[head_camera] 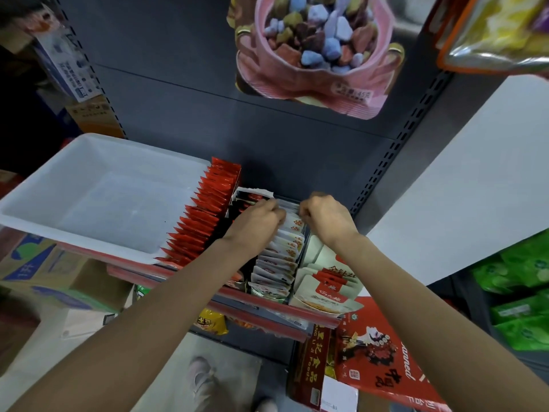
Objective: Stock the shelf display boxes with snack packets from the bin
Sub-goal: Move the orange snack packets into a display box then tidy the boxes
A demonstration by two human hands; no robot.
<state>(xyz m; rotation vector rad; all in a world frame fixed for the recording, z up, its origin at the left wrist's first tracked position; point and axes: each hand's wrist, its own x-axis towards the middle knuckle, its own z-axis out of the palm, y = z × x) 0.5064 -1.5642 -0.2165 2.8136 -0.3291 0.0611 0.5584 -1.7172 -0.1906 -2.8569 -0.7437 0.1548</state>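
Observation:
A white plastic bin (98, 176) sits on the shelf at the left and looks empty inside. Beside it stands a row of red snack packets (205, 215) on edge. Right of those, a display box holds a row of white packets (279, 260) with red print. My left hand (258, 217) and my right hand (325, 217) are both at the far end of that white row, fingers curled into the packets. What exactly each hand pinches is hidden by the fingers. Dark packets (248, 200) stand at the back left of the white row.
A box of larger white-and-red pouches (323, 289) stands at the right of the shelf. A red carton (374, 346) leans below it. Cardboard boxes (44, 263) sit lower left, green packs (523, 292) at the right. A pink candy bag (318, 52) hangs above.

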